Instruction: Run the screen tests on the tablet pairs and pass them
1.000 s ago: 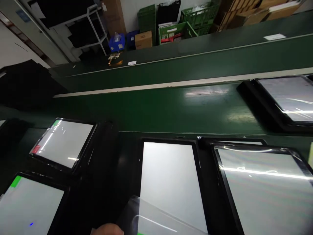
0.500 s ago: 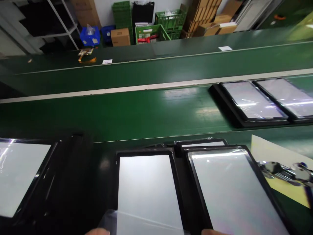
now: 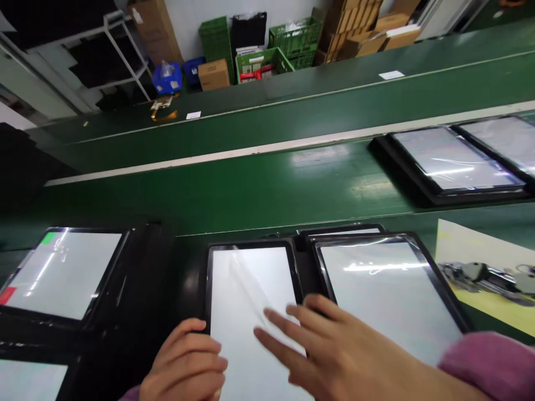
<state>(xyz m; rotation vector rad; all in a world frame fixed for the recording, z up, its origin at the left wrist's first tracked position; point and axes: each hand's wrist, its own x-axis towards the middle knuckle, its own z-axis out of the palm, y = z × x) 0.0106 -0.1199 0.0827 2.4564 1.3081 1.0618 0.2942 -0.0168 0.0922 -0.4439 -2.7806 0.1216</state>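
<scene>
The head camera is looking forward and down across a long green work belt (image 3: 234, 189). It is close to the black-framed screen (image 3: 251, 289) on the near side of the belt, and it is seeing green crates (image 3: 296, 36) far past the belt.

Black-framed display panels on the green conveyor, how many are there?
7 black-framed display panels: two upper right; five near: bottom left, left, under the hands, beside it, one behind that. Others may be hidden.

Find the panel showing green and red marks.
The black-framed panel far left, above the cropped one: green and red patches at its corners; no other shows them.
</scene>
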